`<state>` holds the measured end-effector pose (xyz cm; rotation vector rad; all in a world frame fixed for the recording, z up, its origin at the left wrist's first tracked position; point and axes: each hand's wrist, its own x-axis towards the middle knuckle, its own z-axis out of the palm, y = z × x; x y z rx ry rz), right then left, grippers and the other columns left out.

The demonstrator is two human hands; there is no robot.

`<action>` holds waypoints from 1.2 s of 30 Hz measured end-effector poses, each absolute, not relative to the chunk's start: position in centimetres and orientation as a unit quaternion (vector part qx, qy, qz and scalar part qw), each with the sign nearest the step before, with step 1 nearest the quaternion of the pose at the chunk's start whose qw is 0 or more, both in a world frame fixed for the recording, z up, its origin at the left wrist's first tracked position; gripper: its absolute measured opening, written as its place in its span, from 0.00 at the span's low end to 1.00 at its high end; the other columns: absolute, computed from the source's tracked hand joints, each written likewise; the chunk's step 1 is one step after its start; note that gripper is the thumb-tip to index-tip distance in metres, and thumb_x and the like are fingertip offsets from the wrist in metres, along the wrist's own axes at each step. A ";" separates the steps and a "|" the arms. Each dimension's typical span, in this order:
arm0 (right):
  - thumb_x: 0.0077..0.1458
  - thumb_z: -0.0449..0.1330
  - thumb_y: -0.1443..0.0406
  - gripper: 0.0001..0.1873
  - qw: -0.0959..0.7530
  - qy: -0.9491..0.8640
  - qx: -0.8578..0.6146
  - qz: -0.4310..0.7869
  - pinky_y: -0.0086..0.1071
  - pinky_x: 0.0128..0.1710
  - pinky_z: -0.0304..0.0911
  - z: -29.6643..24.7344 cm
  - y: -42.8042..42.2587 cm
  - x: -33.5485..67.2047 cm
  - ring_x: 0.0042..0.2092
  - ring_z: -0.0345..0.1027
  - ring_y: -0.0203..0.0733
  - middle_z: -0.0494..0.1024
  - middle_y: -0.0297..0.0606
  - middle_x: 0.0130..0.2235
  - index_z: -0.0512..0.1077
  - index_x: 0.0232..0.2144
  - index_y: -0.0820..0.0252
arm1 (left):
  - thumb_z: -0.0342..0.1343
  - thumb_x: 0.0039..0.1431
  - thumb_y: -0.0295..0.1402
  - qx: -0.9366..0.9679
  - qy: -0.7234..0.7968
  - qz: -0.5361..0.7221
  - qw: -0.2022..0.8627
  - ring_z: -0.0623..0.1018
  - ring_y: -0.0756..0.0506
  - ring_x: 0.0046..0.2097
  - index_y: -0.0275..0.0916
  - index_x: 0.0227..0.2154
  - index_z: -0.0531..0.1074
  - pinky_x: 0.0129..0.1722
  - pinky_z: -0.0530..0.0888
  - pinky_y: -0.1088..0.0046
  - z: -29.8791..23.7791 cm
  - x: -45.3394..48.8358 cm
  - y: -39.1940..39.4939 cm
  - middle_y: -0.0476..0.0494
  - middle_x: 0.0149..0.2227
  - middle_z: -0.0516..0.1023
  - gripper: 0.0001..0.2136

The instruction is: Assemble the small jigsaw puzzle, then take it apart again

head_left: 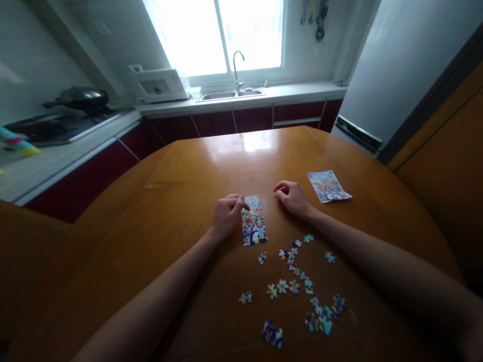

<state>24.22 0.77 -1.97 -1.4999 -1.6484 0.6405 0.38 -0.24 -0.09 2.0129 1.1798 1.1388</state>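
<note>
A partly joined jigsaw strip [253,222] lies on the wooden table [181,201]. My left hand [226,215] rests beside its left edge, fingers curled, fingertips touching the strip's upper left corner. My right hand [292,197] lies to the right of the strip, fingers curled in a loose fist, apart from it; whether it holds anything is hidden. Several loose puzzle pieces [298,281] are scattered nearer to me. A printed picture card [327,186] lies just right of my right hand.
Beyond the table runs a kitchen counter with a sink and tap [236,90], a white microwave [160,85] and a wok on the stove [83,98] at the left. A fridge [396,70] stands at the right, next to a wooden door.
</note>
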 end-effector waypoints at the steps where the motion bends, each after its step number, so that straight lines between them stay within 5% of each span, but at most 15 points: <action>1: 0.51 0.56 0.68 0.10 0.401 -0.652 -0.592 0.253 0.28 0.31 0.60 -2.0 0.8 24.2 0.30 0.70 0.37 0.78 0.37 0.29 0.76 0.33 0.62 | 0.48 0.64 0.38 0.747 0.437 0.423 0.269 0.70 0.49 0.28 0.37 0.19 0.78 0.32 0.65 0.71 -0.1 0.4 -0.2 0.48 0.22 0.69 0.21; 14: 0.51 0.56 0.70 0.09 0.399 -0.627 -0.588 0.318 0.27 0.27 0.60 -1.0 0.8 24.2 0.26 0.68 0.36 0.77 0.37 0.26 0.76 0.32 0.65 | 0.48 0.63 0.38 0.748 0.441 0.420 0.267 0.70 0.49 0.28 0.37 0.19 0.78 0.32 0.65 0.71 0.0 0.4 -0.3 0.48 0.22 0.69 0.21; 20: 0.49 0.60 0.72 0.10 0.320 -0.632 -0.560 0.430 0.27 0.24 0.61 2.1 0.2 25.0 0.25 0.68 0.35 0.79 0.41 0.28 0.77 0.35 0.68 | 0.48 0.64 0.38 0.747 0.438 0.421 0.271 0.70 0.49 0.28 0.37 0.19 0.78 0.32 0.65 0.71 0.1 0.4 -0.3 0.48 0.22 0.69 0.21; 28: 0.51 0.64 0.68 0.03 0.212 -0.793 -0.527 0.222 0.32 0.31 0.61 6.6 -4.8 27.9 0.30 0.68 0.38 0.78 0.38 0.29 0.80 0.28 0.59 | 0.48 0.63 0.38 0.741 0.444 0.424 0.273 0.71 0.49 0.28 0.37 0.19 0.77 0.32 0.65 0.71 0.1 0.4 -0.3 0.48 0.22 0.70 0.21; 36: 0.55 0.61 0.67 0.05 0.125 -0.800 -0.539 0.233 0.31 0.35 0.61 2.8 -10.7 30.8 0.36 0.69 0.39 0.76 0.39 0.38 0.78 0.34 0.57 | 0.47 0.64 0.39 0.743 0.444 0.418 0.274 0.71 0.49 0.29 0.36 0.19 0.77 0.33 0.65 0.72 0.0 0.3 -0.2 0.48 0.22 0.70 0.22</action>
